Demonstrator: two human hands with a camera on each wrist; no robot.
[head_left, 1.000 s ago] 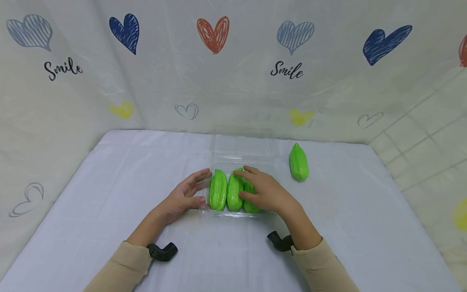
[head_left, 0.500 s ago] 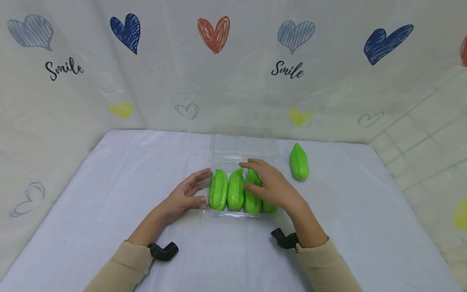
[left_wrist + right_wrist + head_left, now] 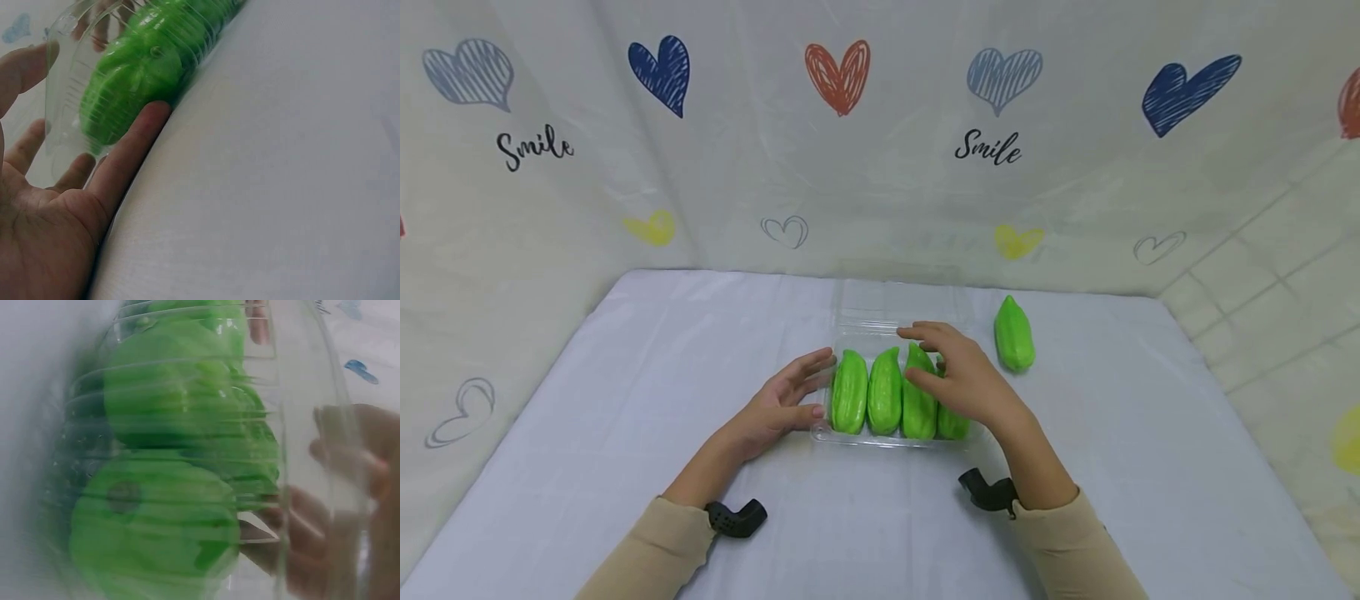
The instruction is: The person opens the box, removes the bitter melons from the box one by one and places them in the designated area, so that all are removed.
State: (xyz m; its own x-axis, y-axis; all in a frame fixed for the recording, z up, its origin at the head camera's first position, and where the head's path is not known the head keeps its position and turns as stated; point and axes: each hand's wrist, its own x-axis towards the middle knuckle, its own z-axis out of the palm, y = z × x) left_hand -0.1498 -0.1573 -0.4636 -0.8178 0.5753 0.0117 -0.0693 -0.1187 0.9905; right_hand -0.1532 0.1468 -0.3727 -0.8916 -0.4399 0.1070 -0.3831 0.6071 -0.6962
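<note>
A clear plastic clamshell box (image 3: 887,441) lies with its lid (image 3: 898,300) folded back. Several green, ridged, gourd-like vegetables (image 3: 884,392) stand side by side in it. My left hand (image 3: 775,402) is at the box's left side, fingers spread and relaxed; in the left wrist view its thumb (image 3: 134,140) touches the wall. Above the box's right end is my right hand (image 3: 962,371), fingers loosely bent with nothing between them. It partly covers the rightmost vegetable (image 3: 953,423). Through the plastic, the right wrist view shows blurred fingers (image 3: 306,544) beside the vegetables.
One more green vegetable (image 3: 1015,335) lies on the white tablecloth (image 3: 1120,433), behind and right of the box. A pale backdrop (image 3: 895,192) printed with hearts and "Smile" rises behind the table. Dark wrist-worn devices (image 3: 736,518) sit at both sleeves.
My right hand has drawn back slightly to the right and away, uncovering more of the vegetables at the box's right end. My left hand has stayed in place.
</note>
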